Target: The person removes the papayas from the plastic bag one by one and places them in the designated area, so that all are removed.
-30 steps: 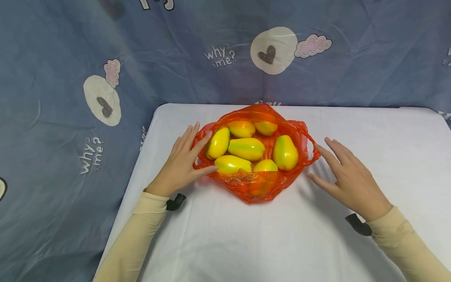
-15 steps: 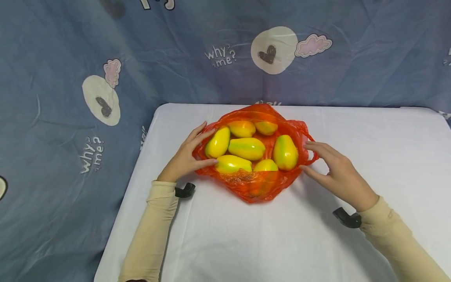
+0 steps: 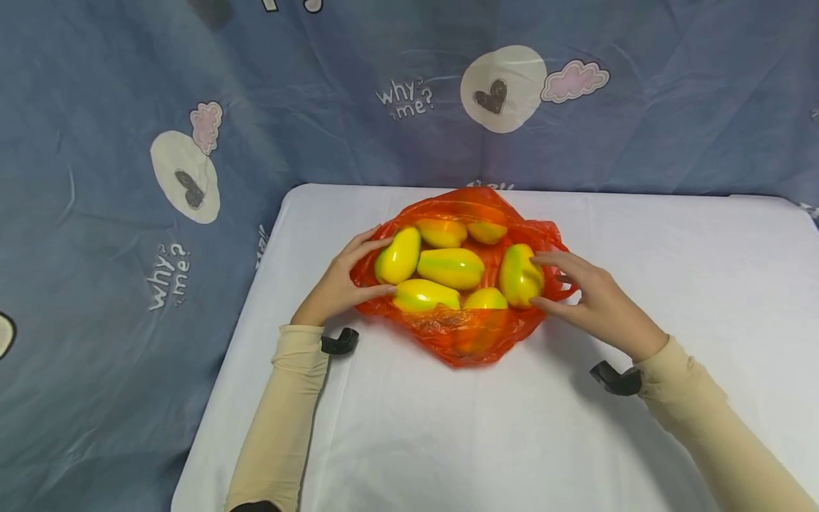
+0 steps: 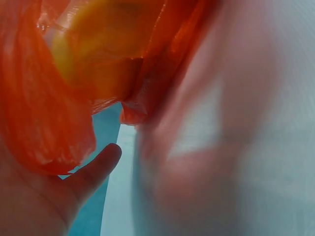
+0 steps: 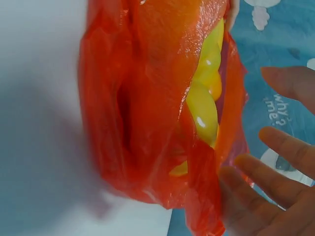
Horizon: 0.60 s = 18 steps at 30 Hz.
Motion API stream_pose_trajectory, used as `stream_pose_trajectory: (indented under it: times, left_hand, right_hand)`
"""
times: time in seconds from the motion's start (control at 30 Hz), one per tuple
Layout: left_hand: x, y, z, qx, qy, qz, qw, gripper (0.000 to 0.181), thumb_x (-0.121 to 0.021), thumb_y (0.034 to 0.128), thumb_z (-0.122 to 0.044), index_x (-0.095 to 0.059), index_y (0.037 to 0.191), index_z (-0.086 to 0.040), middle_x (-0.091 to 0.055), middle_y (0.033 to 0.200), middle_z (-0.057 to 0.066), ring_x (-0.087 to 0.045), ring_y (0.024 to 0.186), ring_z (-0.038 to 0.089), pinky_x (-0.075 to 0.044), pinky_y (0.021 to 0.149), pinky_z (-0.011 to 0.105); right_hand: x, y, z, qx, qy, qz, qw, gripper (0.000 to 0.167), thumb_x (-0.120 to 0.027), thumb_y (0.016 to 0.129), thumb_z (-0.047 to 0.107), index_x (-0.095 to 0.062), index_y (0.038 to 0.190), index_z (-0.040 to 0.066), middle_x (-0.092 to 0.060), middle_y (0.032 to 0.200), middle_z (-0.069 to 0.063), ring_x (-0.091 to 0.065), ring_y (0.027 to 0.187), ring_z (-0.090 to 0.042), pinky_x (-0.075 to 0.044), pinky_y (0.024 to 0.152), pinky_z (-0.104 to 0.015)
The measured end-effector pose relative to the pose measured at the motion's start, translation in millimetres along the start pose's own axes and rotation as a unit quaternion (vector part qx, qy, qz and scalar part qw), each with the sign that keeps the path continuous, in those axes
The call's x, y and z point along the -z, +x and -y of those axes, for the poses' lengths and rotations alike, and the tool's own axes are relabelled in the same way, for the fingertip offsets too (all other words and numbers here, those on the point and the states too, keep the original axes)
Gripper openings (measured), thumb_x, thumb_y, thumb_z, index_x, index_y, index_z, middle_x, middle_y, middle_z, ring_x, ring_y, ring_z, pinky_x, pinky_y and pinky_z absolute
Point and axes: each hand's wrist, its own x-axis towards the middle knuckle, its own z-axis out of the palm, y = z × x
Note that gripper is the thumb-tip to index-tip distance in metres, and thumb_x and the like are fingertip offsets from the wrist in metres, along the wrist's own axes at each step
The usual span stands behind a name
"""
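Note:
A red plastic bag [image 3: 441, 334] lies with its mouth spread wide, holding several glossy yellow-green fruits, oval to pear-shaped. At the bag's left rim is my left hand [image 3: 333, 290], fingers extended beside the leftmost fruit [image 3: 398, 257] and thumb near the front-left fruit [image 3: 425, 296]. In the left wrist view a loop of the bag [image 4: 44, 118] hangs against the palm. My right hand [image 3: 598, 302] reaches over the right rim, fingers and thumb spread at the rightmost fruit [image 3: 521, 276]; whether they touch it I cannot tell. The right wrist view shows its fingers [image 5: 275, 177] apart.
The table [image 3: 448, 441] has a white cloth. Behind and to the left hangs a blue printed curtain [image 3: 320, 107]. Each wrist carries a small black mount, such as the right one [image 3: 617, 378].
My right hand has moved left, from outside the bag's handle to over its right rim. My left hand has shifted slightly in, its fingers closer together. The bag stays in place.

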Motion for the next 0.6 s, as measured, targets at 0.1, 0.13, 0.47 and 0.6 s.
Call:
stream_pose_trajectory:
  times: [0.1, 0.13, 0.47, 0.6]
  left_hand:
    - [0.6, -0.7, 1.6, 0.002, 0.0, -0.001, 1.0, 0.076, -0.088, 0.0827, -0.035, -0.053, 0.149, -0.038, -0.03, 0.167, -0.012, -0.029, 0.156, 0.02, -0.026, 0.127, 0.061]
    - [0.7, -0.9, 1.7, 0.001, 0.0, -0.001, 1.0, 0.076, -0.088, 0.0826, -0.036, -0.053, 0.149, -0.039, -0.03, 0.167, -0.013, -0.03, 0.156, 0.02, -0.027, 0.126, 0.061]
    - [-1.0, -0.3, 0.4, -0.016, 0.014, 0.007, 0.9997, 0.078, -0.089, 0.0818, -0.037, -0.053, 0.151, -0.034, -0.031, 0.167, -0.01, -0.032, 0.155, 0.021, -0.028, 0.127, 0.059]
    - [-1.4, -0.8, 0.2, -0.014, 0.014, 0.006, 0.9998, 0.078, -0.089, 0.0816, -0.038, -0.053, 0.15, -0.034, -0.031, 0.167, -0.01, -0.032, 0.155, 0.021, -0.028, 0.127, 0.059]
  right_hand:
    - [-1.8, 8.7, -0.3, -0.016, 0.015, 0.01, 0.9997, 0.059, -0.084, 0.088, 0.015, -0.058, 0.14, 0.007, -0.061, 0.142, -0.012, -0.063, 0.115, -0.033, -0.058, 0.095, -0.055]
    - [-1.8, 11.8, -0.3, -0.021, 0.019, 0.014, 0.9995, 0.059, -0.084, 0.087, 0.015, -0.058, 0.14, 0.007, -0.06, 0.142, -0.012, -0.062, 0.118, -0.035, -0.057, 0.098, -0.057]
    - [-2.8, 34.1, 3.3, -0.102, -0.021, 0.054, 0.9931, 0.065, -0.08, 0.091, 0.036, -0.057, 0.142, 0.003, -0.06, 0.141, -0.02, -0.06, 0.122, -0.04, -0.053, 0.103, -0.06]
    - [-6.6, 40.4, 3.6, -0.129, -0.033, 0.082, 0.9877, 0.068, -0.078, 0.092, 0.041, -0.055, 0.144, 0.004, -0.057, 0.145, -0.021, -0.054, 0.129, -0.04, -0.046, 0.11, -0.063]
